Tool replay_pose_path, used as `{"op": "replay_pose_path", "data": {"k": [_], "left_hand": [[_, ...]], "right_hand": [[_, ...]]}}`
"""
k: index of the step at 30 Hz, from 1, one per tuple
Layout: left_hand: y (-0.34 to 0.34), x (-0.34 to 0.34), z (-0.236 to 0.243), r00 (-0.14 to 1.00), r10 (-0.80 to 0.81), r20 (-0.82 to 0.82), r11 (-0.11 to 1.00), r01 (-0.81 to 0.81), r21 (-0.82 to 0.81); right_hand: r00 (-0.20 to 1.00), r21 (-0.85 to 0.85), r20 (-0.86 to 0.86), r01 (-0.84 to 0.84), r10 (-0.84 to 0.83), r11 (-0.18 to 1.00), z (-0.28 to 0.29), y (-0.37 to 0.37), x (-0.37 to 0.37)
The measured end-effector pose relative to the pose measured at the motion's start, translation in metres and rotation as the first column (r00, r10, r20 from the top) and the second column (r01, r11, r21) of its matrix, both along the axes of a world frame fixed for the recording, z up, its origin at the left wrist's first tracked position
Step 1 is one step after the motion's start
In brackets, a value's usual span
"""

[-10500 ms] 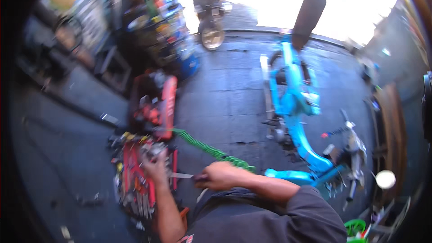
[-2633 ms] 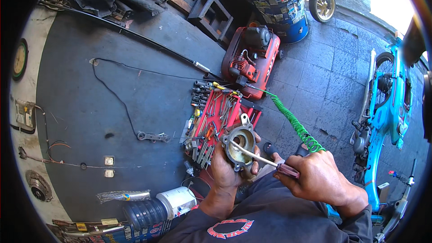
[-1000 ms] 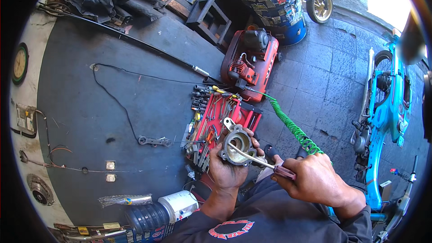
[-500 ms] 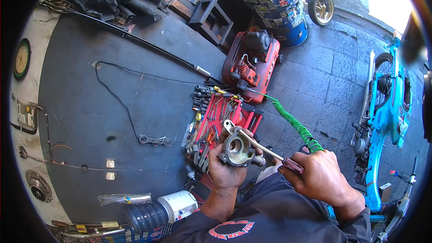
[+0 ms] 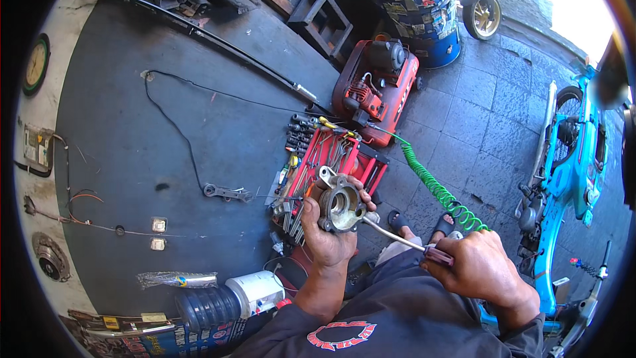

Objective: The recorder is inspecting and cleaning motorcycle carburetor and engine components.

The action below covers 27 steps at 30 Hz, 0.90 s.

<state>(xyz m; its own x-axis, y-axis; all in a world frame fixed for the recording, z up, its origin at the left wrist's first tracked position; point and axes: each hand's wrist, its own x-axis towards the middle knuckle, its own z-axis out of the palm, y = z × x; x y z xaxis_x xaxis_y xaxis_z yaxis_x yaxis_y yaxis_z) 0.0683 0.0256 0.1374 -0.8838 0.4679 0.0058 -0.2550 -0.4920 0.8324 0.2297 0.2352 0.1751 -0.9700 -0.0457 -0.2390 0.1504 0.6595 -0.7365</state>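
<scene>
My left hand point(image 5: 328, 242) cups a grey cast-metal housing point(image 5: 341, 205) with a round bore and several lugs on its rim, its open face turned up. My right hand point(image 5: 477, 265) is closed round the reddish-brown handle of a hand tool with a long, slightly bent metal shaft point(image 5: 394, 233). The far end of the shaft meets the housing at its right-hand boss; the tip's shape is hidden there, so I cannot tell the tool's exact kind.
Beyond my hands stands a red tool cart point(image 5: 361, 166) loaded with wrenches and sockets. Further off is a red air compressor point(image 5: 377, 93) with a green coiled hose point(image 5: 430, 182). A blue motorcycle frame point(image 5: 570, 172) stands at right. A ribbed dark container point(image 5: 209, 305) lies lower left.
The shaft's far end has moved from across the top of the housing down to its right-hand boss. The housing has turned and shifted slightly in my left hand.
</scene>
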Motion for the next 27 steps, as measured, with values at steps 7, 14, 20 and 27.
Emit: {"op": "replay_pose_path", "data": {"k": [7, 14, 20, 27], "left_hand": [[-0.004, 0.008, -0.001, 0.989, 0.094, -0.111, 0.991, -0.104, -0.083], [-0.016, 0.0, -0.004, 0.996, 0.039, 0.079, 0.997, -0.043, 0.057], [-0.028, -0.022, -0.002, 0.83, 0.036, 0.556, 0.946, -0.208, 0.249], [-0.03, -0.021, -0.002, 0.85, 0.096, 0.518, 0.889, -0.308, 0.339]], "right_hand": [[0.999, 0.074, 0.025, 0.046, -0.048, 0.996, -0.001, -0.013, -0.003], [0.998, 0.068, 0.017, 0.064, -0.065, 0.996, -0.002, -0.022, -0.002], [0.997, 0.111, 0.025, 0.072, -0.075, 0.991, -0.006, -0.027, 0.001], [0.987, 0.125, 0.116, 0.099, -0.113, 0.987, -0.008, -0.032, -0.003]]}}
